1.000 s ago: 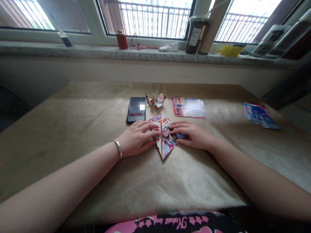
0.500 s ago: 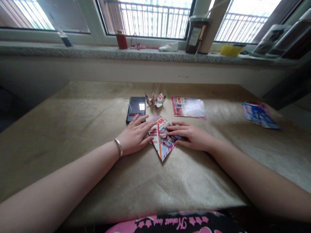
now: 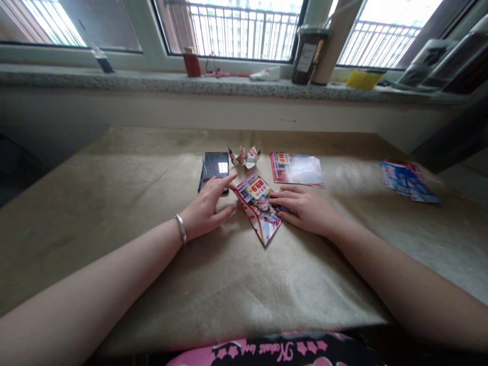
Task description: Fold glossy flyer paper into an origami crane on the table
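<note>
A printed paper flyer [image 3: 262,202], partly folded along its left side, lies on the table with a corner pointing toward me. My right hand [image 3: 303,209] rests flat over its right edge, fingers stretched out. At the flyer's upper left edge is my left hand [image 3: 209,206], its fingers apart and the fingertips close to the paper; whether they touch it I cannot make out. A bracelet [image 3: 181,227] circles the left wrist. Just beyond that hand lies a phone [image 3: 214,165], its lower part covered by the fingers. Past the flyer stands a folded paper shape [image 3: 246,158] with pointed tips.
A stack of flyers [image 3: 297,169] lies behind my right hand. Blue flyers [image 3: 409,182] are fanned out at the table's right. Along the stone windowsill [image 3: 152,84] stand a red container [image 3: 191,63], a dark jar [image 3: 307,56] and a yellow object [image 3: 364,79].
My left hand has drawn back left off the flyer, uncovering its left part. The flyer has turned slightly and its near corner has shifted right. My right hand moved slightly right.
</note>
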`<action>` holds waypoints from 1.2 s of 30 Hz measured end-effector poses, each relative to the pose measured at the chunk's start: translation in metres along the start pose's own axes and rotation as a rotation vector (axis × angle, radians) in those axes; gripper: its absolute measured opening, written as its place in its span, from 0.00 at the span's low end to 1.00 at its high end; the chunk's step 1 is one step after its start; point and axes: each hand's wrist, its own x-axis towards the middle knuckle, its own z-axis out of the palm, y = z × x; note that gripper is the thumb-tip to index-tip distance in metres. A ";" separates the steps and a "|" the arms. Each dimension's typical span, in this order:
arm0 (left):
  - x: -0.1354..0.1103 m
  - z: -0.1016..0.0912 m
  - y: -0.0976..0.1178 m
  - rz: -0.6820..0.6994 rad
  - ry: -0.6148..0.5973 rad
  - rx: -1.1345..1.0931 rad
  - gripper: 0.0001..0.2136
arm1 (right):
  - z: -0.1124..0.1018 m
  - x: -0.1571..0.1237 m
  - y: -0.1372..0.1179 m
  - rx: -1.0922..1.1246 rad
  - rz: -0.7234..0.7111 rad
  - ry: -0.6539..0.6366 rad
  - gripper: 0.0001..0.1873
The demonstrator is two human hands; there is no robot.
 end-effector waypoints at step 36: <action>0.001 0.000 0.013 0.284 -0.250 0.281 0.15 | 0.000 0.000 0.005 -0.009 -0.107 0.041 0.13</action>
